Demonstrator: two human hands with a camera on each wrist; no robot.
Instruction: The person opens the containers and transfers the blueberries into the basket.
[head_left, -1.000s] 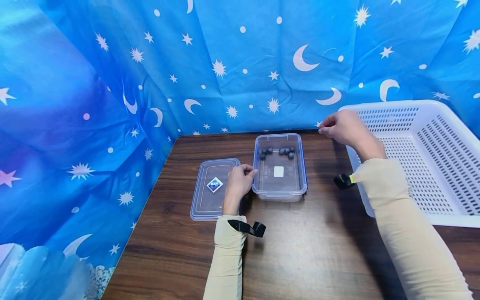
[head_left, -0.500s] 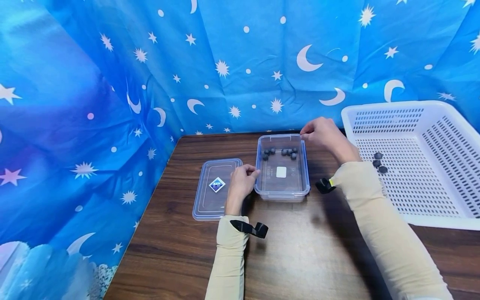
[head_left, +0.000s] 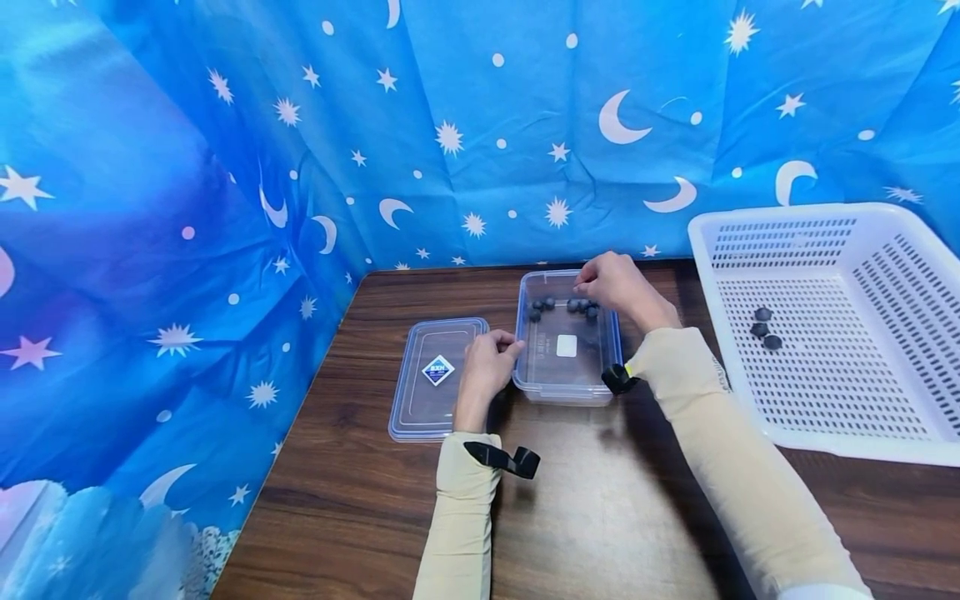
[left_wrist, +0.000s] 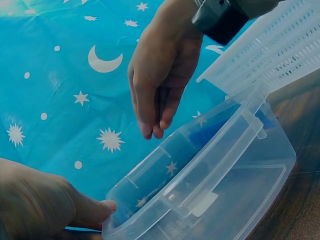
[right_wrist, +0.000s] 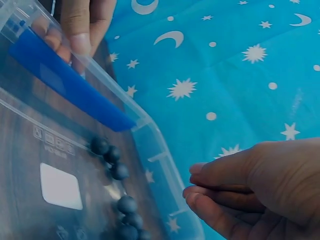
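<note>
Brings the right hand (head_left: 622, 287) leftward since a second ago, away from the edge of the white basket (head_left: 840, 375) to above the far right part of the clear container (head_left: 562, 388). Nearest, wears pale sleeves (head_left: 461, 517), with a black strap at the left wrist (head_left: 491, 457) and a matching one at the right. Has the dark wood-grained table (head_left: 330, 475) beneath both arms. Keeps the left hand (head_left: 487, 362) at the container's left rim, thumb and fingers bent and pinching it, with the wrist over the right edge of a clear lid (head_left: 420, 404), flat on the table, blue-edged and bearing a diamond-shaped label (head_left: 437, 369). Has the container upright beside the lid, with a white square (head_left: 566, 345) at its floor and, farther in, small dark balls (head_left: 550, 303) in two clusters. Above the right-hand cluster, bends the right fingers and thumb nearly together at the tips, holding nothing visible. Off to the right, has three more balls (head_left: 760, 330) on the perforated basket floor. Farthest back, faces a blue cloth (head_left: 525, 167) printed with white stars, moons and dots.
</note>
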